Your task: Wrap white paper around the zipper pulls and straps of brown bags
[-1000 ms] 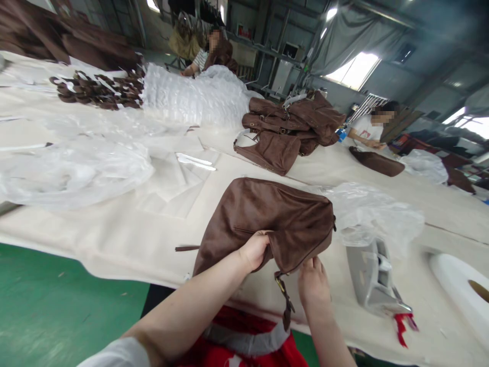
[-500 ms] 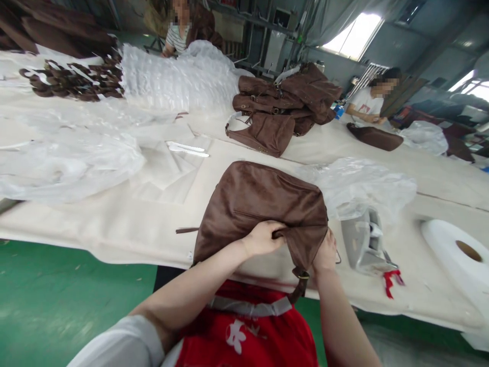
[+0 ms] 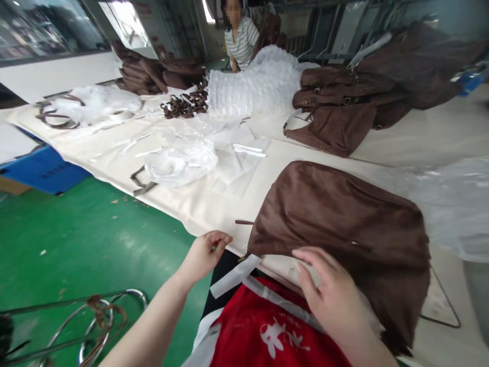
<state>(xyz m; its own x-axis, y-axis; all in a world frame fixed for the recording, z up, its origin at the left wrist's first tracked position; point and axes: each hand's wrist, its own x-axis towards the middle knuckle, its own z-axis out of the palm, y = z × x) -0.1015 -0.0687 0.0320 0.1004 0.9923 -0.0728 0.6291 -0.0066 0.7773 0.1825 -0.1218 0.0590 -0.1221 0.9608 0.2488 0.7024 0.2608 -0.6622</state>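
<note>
A dark brown leather handbag [image 3: 344, 219] lies on the table's near edge, its front zip pocket facing up. Its strap, wrapped in white paper [image 3: 280, 300], hangs over the red apron at my front. Just above the bag's lower edge is my right hand [image 3: 324, 285], fingers apart and holding nothing; whether the fingertips touch the leather is unclear. Off the bag's left end, my left hand [image 3: 204, 255] is in the air with fingertips curled to the thumb and nothing visible in them. A thin brown zip pull [image 3: 244, 222] sticks out near it.
Brown bags [image 3: 344, 97] are piled behind, beside stacked clear plastic packaging [image 3: 252, 92]. A crumpled plastic bag [image 3: 183, 163] and white paper strips [image 3: 250, 150] lie left. A striped-shirted person [image 3: 240, 38] is across the table. A metal-framed stand [image 3: 95, 316] is at lower left.
My left hand has let go of the bag and moved left of it. My right hand has left the bag's right end and opened over its lower edge. The view has turned left.
</note>
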